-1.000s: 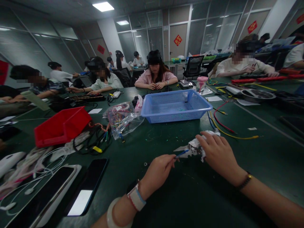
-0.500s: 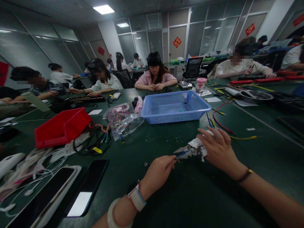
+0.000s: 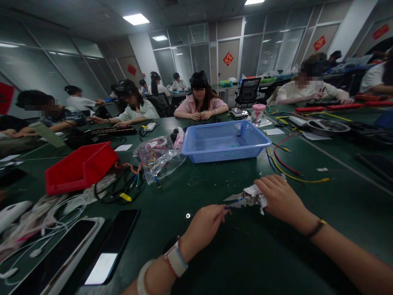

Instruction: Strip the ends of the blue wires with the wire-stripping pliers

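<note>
My left hand (image 3: 207,225) pinches a short blue wire (image 3: 235,201) near its lower left end. The wire's other end lies between the jaws of metal wire-stripping pliers (image 3: 245,199). My right hand (image 3: 279,196) is wrapped round the plier handles, which are covered in white cloth or tissue (image 3: 256,192). The jaws point left, toward my left fingertips. A small metal ring (image 3: 188,216) lies on the green table left of my left hand.
A blue mesh basket (image 3: 225,153) stands beyond the hands. At the left are a red bin (image 3: 81,168), a plastic bag of wires (image 3: 156,159), tangled cables and two phones (image 3: 112,246). Loose wires (image 3: 287,168) lie at the right. Several people sit around the tables.
The fingers of my right hand have closed round the plier handles; before, they were spread. The plier jaws now sit closer around the blue wire. The view has tilted slightly up.
</note>
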Tool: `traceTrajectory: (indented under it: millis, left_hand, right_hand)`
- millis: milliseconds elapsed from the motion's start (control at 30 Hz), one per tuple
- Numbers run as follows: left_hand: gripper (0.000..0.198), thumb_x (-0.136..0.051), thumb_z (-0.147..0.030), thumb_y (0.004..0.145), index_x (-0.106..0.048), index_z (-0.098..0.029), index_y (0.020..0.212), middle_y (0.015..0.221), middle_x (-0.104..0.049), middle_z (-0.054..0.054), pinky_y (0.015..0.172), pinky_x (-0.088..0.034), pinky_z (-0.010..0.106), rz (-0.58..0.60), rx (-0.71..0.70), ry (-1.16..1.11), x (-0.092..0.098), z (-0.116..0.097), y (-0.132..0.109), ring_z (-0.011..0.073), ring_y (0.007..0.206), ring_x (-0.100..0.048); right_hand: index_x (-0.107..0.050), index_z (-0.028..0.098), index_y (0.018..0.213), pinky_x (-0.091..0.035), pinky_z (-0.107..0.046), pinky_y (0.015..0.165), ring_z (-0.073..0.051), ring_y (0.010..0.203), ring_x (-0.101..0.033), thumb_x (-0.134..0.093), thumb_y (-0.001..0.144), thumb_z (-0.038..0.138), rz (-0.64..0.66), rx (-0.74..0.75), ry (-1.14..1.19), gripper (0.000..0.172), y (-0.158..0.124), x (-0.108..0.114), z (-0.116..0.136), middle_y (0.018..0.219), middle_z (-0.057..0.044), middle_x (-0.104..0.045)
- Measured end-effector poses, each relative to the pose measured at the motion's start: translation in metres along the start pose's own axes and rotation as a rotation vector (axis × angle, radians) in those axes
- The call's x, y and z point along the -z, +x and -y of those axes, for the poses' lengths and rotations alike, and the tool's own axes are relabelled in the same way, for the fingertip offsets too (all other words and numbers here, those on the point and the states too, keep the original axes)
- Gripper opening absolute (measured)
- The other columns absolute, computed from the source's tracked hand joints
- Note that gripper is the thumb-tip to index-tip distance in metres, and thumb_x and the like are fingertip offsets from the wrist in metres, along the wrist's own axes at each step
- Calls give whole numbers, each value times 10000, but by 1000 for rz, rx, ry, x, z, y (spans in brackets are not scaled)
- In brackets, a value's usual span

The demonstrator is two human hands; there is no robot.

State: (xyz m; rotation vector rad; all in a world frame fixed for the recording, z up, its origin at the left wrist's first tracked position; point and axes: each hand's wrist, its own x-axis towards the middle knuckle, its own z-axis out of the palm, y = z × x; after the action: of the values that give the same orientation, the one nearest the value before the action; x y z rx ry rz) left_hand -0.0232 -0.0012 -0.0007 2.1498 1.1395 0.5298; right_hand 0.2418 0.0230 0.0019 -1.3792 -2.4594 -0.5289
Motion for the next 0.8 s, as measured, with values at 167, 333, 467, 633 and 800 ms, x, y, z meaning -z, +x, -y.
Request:
traceTrajectory:
  millis: [167, 333, 467, 633, 800]
  left_hand:
    - [282, -377, -229, 975, -655, -184, 948, 812, -640, 7, 738, -425, 234, 3, 1, -22, -1, 0, 0, 141, 779, -599]
    - [285, -382, -235, 976, -663, -185, 971, 807, -636, 1, 724, -414, 224, 10, 6, -51, -2, 0, 0, 133, 769, -592]
    - [281, -385, -234, 976, -663, -193, 991, 811, -634, -6, 728, -404, 221, 18, 11, -62, -2, 0, 0, 129, 776, -587]
    - [293, -369, -272, 984, -653, -207, 1008, 797, -625, -12, 725, -400, 225, 3, 42, -95, -2, -2, -1, 129, 763, -585]
    - [301, -360, -286, 982, -648, -211, 1021, 780, -611, -12, 709, -393, 234, 17, 64, -114, -1, -5, -1, 134, 750, -578]
  right_hand:
    - [-619, 135, 993, -387, -359, 852, -233, 880, -540, -549, 719, 90, 20, -21, 31, 286, 0, 1, 0, 935, -89, -643]
    - [-626, 146, 875, -384, -332, 769, -202, 763, -536, -565, 685, 83, -1, -17, 34, 210, 0, 0, -1, 824, -69, -636]
    - [-640, 145, 879, -393, -338, 774, -203, 757, -542, -573, 690, 84, -39, -6, 19, 210, 1, -3, -2, 818, -70, -648]
    - [-624, 115, 1110, -336, -418, 998, -271, 1063, -518, -564, 696, 52, -178, 42, -25, 423, -2, -8, -4, 1093, -109, -659]
    - [-626, 157, 1150, -411, -419, 889, -268, 989, -552, -580, 710, 62, -179, -28, -102, 452, -6, -7, -4, 1177, -101, -642]
